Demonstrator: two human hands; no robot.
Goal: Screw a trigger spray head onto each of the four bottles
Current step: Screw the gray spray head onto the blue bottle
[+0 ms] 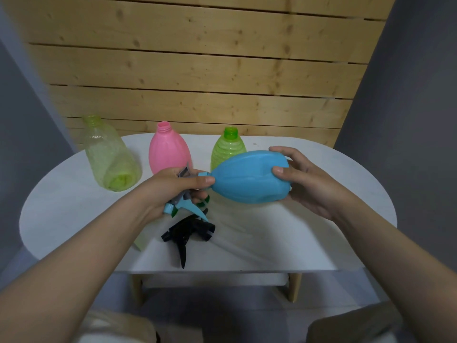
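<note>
I hold a blue bottle (pixel 249 177) on its side above the white table (pixel 321 233), my right hand (pixel 301 179) gripping its base. Its neck points left into a blue and grey trigger spray head (pixel 183 206), which my left hand (pixel 173 186) grips at the collar. A black spray head (pixel 188 233) lies on the table below my hands. A green piece (pixel 174 213) of another spray head peeks out beneath my left hand. At the back stand a clear yellow-green bottle (pixel 108 157), a pink bottle (pixel 169 152) and a green ribbed bottle (pixel 227 149), all with bare necks.
The small table has rounded ends and stands against a wooden slat wall (pixel 197 70). Its front edge is near my knees (pixel 351 325). Grey walls rise on both sides.
</note>
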